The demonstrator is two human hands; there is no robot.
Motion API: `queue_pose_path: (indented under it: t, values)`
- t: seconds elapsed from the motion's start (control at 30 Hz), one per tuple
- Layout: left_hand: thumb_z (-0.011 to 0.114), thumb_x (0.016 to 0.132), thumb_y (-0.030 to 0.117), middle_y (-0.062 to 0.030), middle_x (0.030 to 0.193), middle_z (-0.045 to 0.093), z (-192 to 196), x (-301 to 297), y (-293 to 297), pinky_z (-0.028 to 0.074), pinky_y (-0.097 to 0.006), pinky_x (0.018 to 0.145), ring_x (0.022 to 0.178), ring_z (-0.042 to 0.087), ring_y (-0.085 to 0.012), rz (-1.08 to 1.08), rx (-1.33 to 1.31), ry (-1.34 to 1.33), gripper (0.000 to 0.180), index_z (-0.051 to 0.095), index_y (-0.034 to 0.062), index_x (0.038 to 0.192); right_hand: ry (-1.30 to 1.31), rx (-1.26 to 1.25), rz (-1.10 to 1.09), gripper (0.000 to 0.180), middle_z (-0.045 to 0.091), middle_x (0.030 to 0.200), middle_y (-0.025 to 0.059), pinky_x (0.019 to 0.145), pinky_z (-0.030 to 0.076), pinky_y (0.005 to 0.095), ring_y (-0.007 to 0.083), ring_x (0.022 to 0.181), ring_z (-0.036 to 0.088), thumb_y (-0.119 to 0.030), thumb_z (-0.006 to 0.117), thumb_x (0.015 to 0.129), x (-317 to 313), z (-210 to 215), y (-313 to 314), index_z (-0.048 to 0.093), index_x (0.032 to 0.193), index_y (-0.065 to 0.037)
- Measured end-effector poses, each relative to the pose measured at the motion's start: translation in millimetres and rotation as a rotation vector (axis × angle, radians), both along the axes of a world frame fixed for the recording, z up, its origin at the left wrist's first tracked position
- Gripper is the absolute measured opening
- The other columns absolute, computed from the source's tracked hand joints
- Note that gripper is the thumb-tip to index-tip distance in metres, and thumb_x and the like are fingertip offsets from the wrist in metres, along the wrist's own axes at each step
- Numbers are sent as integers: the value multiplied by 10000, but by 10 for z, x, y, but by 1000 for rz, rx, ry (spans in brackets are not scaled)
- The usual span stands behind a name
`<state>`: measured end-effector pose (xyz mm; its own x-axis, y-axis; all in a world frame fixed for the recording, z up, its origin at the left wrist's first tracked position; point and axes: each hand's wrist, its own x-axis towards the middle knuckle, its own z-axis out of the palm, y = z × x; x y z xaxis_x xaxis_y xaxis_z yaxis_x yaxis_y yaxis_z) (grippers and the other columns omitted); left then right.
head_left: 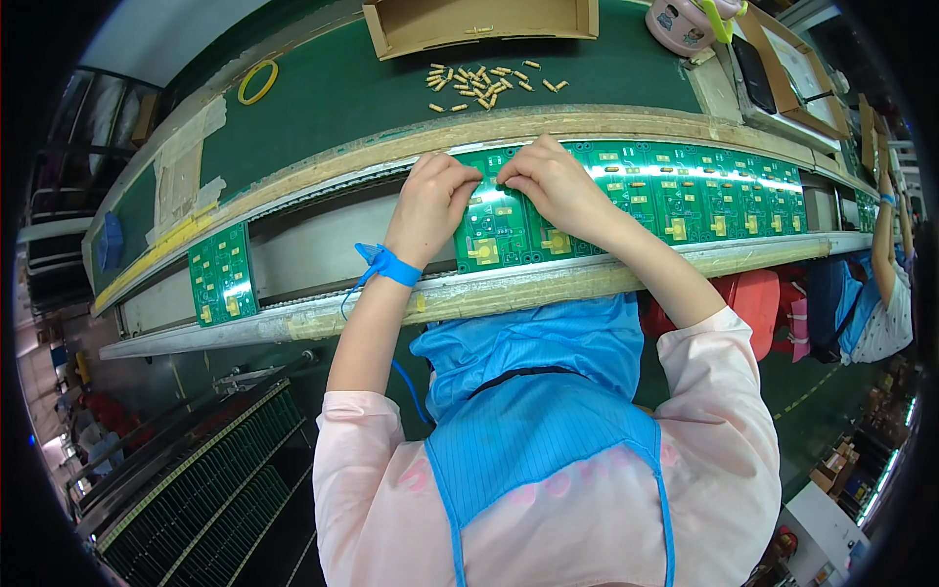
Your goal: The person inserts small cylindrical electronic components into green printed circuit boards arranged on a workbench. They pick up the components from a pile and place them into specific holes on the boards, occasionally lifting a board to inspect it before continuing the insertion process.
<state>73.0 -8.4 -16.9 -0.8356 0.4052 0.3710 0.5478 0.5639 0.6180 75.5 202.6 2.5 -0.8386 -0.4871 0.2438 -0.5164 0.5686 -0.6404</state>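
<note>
A row of green circuit boards (pixel 641 201) lies in the conveyor rail before me. Both my hands are over the leftmost board (pixel 479 245) of that row. My left hand (pixel 430 201), with a blue wrist strap (pixel 393 267), pinches thumb and fingers together at the board's upper left. Close beside it, my right hand (pixel 556 184) pinches over the upper right. Whatever is between the fingertips of either hand is too small to make out. Beyond the rail, small tan cylindrical parts (pixel 479 86) are scattered on the green bench mat (pixel 323 108).
A separate green board (pixel 223 276) sits farther left in the rail. Behind the loose parts stands a cardboard box (pixel 479 39). A yellow ring (pixel 257 82), a pink pot (pixel 680 24) and a dark phone-like slab (pixel 753 73) lie around. Racked boards (pixel 215 479) stand lower left; a co-worker's arm (pixel 883 235) shows right.
</note>
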Motion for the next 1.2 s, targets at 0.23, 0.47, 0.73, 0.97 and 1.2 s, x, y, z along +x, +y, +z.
queue_pose_path:
  t: [0.23,0.47,0.73,0.97,1.2]
  values:
    - [693,756,12,-90,812,602,3,13,11,478,-375,754,847,564,-277,10,23,-7,72,680,26,826,-8,27,19,87,663,888,77,824,452,371,274,886,547,-81,636,845,5,-39,9,687,897,-33]
    - [690,757,9,-88,815,600,-31,12,8,475,-374,759,848,561,-282,8,41,1,81,678,29,834,8,42,36,85,662,881,79,809,455,371,278,882,553,-85,637,845,5,-27,-1,686,889,-31]
    - [686,761,12,-85,828,609,-31,19,7,476,-374,762,855,564,-280,15,50,-6,80,680,33,838,34,33,30,85,649,852,83,798,457,374,277,863,552,-84,650,830,1,-42,1,688,885,-32]
    - [692,757,-2,-83,833,622,-51,18,5,468,-359,724,825,576,-269,19,42,25,112,684,40,860,234,141,73,70,623,829,38,778,449,377,252,868,561,-98,685,779,46,-74,-79,680,844,-73]
    - [691,764,8,-86,833,618,-63,33,-4,470,-360,723,827,573,-269,23,41,23,105,683,38,864,317,269,59,57,615,813,23,794,434,363,220,888,561,-123,646,758,96,-44,-123,654,808,-96]
